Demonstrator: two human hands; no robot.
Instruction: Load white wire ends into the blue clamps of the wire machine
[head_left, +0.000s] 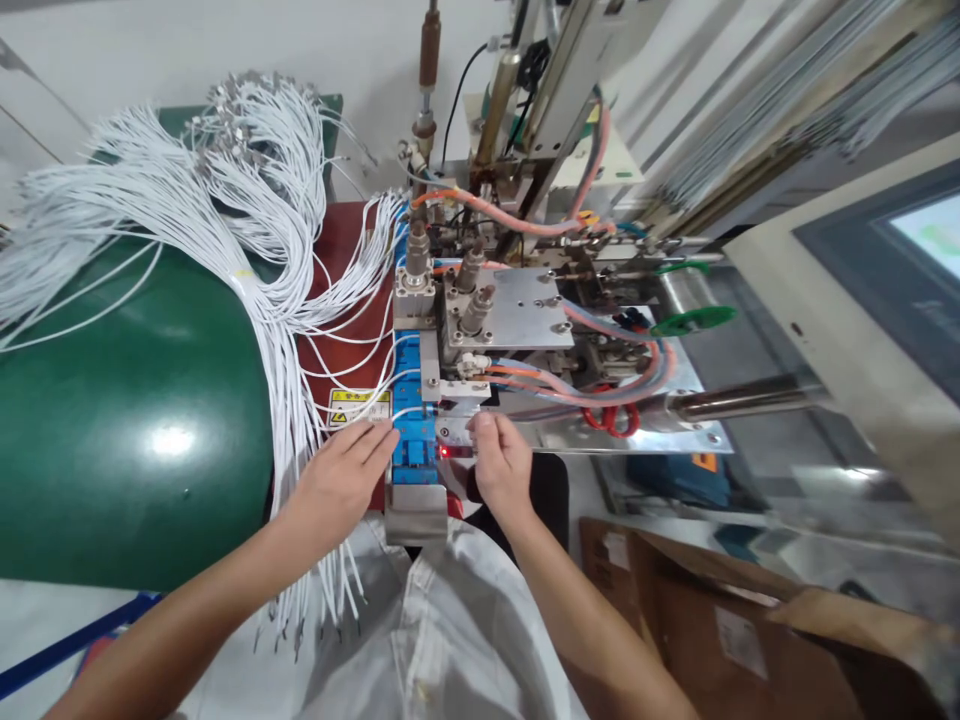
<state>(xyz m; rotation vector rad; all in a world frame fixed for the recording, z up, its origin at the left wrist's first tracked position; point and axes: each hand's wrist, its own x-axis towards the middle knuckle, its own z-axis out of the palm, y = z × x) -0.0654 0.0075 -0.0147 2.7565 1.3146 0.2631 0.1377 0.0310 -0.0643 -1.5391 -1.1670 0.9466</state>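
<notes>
My left hand (346, 478) is at the near end of the row of blue cable clamps (415, 452), its fingers pressed together and its thumb hidden. A white cable (409, 412) lies across a blue clamp and runs to those fingertips, which seem to pinch it. My right hand (502, 462) is curled closed beside a small metal plate (454, 430), right of the clamps. Whatever its fingers hold is hidden. A red light (444, 452) glows between the two hands. More white cables lie across clamps farther up the row.
A large bundle of white cables (262, 300) drapes over the green surface (135, 450) on the left. The machine (517, 305) with metal blocks and hoses rises ahead. A wire spool (686, 300) and screen (926, 240) are right; cardboard boxes (675, 620) stand lower right.
</notes>
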